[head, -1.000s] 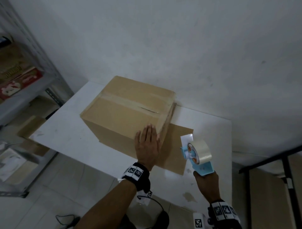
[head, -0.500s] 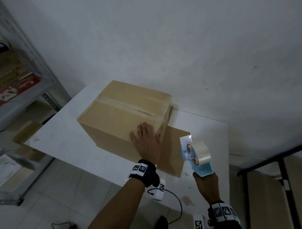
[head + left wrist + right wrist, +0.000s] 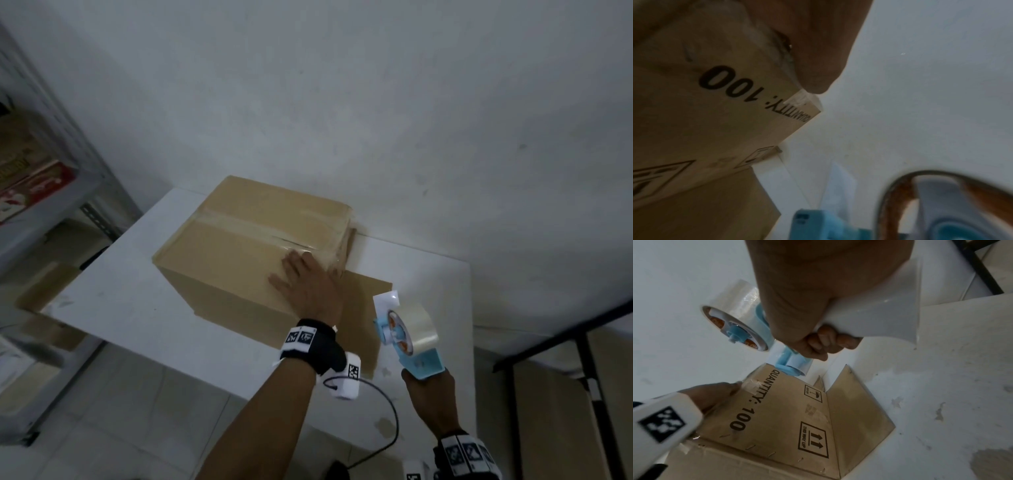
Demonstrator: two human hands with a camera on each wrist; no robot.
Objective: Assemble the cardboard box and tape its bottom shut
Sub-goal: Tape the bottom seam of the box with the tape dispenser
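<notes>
Table (image 3: 113, 308): white, against wall. Box (image 3: 233, 253) sits on it upside down, taped seam up, one flap (image 3: 363, 308) splayed flat on the table. Left hand (image 3: 308, 287) flat on box's near top corner, fingers straight, gripping nothing. Right hand (image 3: 428, 394) clenched round handle of blue dispenser (image 3: 407, 335), held clear, just right of box.

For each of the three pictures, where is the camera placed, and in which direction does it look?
Head: on the head, looking forward and down at the cardboard box on the white table; both forearms show, the left hand on the box.
Left wrist: beside the box wall, looking along it; only a fingertip shows.
Right wrist: under the right hand, which grips the tape dispenser, facing the box.
Shared: both wrist views show the "QUANTITY: 100" print.
</notes>
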